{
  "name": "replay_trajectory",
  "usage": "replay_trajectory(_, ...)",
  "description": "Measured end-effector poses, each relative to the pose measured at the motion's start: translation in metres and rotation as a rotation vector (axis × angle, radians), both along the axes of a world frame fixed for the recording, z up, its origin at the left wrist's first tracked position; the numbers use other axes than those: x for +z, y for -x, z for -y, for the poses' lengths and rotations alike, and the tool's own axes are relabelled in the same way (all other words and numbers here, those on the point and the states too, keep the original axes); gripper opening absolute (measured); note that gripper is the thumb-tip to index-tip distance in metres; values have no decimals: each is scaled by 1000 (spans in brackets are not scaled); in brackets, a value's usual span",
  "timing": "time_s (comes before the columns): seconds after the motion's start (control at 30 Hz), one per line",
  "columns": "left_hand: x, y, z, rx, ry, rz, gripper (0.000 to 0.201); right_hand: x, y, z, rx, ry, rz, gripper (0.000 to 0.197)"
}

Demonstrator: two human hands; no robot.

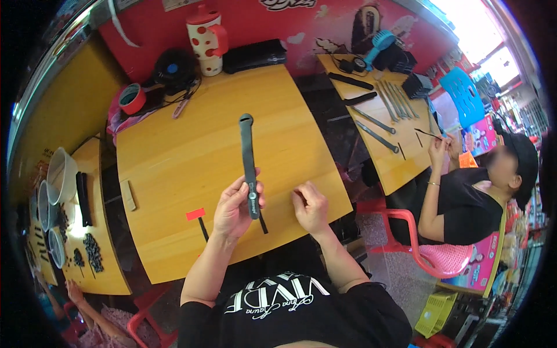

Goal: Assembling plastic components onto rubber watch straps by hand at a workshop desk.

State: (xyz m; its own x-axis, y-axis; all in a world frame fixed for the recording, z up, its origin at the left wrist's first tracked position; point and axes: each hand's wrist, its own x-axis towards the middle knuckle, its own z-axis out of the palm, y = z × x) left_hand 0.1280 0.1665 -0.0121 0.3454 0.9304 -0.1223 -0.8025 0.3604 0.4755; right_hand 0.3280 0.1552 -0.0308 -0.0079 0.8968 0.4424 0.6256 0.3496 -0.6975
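Observation:
My left hand (231, 207) is closed around the lower part of a dark grey strap (248, 153). The strap points away from me over the yellow table (191, 151), its rounded far end pierced by a slot and pale print on its near end. To the right, my right hand (311, 207) is curled closed above the table, apart from the strap; its inner fingers are hidden, so whether it holds anything small cannot be seen. Beneath the left hand, a thin black strip (264, 223) lies near the table's front edge. Another black strip (203, 229) lies beside a small red piece (196, 214).
A spotted tumbler (206, 43), black fan (174, 66) and red tape roll (131, 98) stand along the back. At right, a seated co-worker (464, 200) handles a thin dark strip by a table with grey straps (377, 136). Left, another table holds clear tubs (62, 174).

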Motion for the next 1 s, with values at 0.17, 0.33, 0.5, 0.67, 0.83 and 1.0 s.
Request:
replay_trajectory(0.17, -1, -4, -2, 11, -16, -4, 42, 0, -3, 1, 2, -12, -2, 10)
replay_trajectory(0.33, -4, -2, -2, 0, -25, 6, 42, -2, -5, 2, -8, 17, 5, 10)
replay_trajectory(0.5, -1, -4, -1, 27, -20, -8, 41, -4, -3, 2, -1, 16, 5, 9)
replay_trajectory(0.67, -3, -4, -2, 22, -30, 4, 41, -3, -5, 2, -4, 22, 18, 10)
replay_trajectory(0.83, -2, -4, -2, 25, -21, -2, 41, -3, -4, 2, -6, 18, 20, 10)
replay_trajectory(1.0, -3, -4, -2, 23, -29, -4, 42, -2, -4, 2, -8, 13, 21, 10)
